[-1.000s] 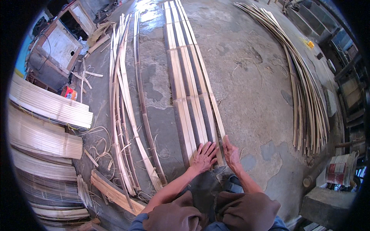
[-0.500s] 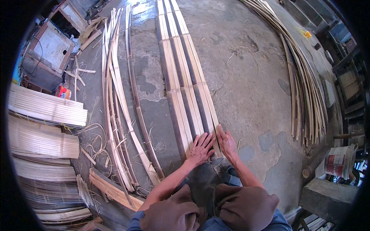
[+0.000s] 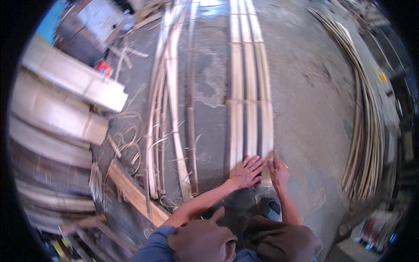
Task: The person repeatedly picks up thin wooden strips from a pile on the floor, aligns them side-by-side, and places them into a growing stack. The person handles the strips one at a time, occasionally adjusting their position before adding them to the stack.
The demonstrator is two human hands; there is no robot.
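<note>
Long split-bamboo strips (image 3: pixel 236 131), pale with dark bands between them, lie side by side on the floor and run away from me. My left hand (image 3: pixel 248 173) rests flat across their near ends, fingers spread. At the right edge of the row is my right hand (image 3: pixel 278 170), its index finger stretched along the outermost strip. Its other fingers are partly hidden and blurred, and nothing shows gripped in it. The near tips of the strips end just in front of my knees.
Loose bamboo strips (image 3: pixel 175 131) lie to the left, with curled shavings (image 3: pixel 131 131) beside them. Stacked bamboo slats (image 3: pixel 56 109) fill the far left, near a wooden plank (image 3: pixel 135 192). On the right lies a long bundle of strips (image 3: pixel 364 131).
The view has swung, so the strips now run straighter ahead and sit farther right. My left hand stays flat on them; my right hand remains at their right edge, its index finger extended.
</note>
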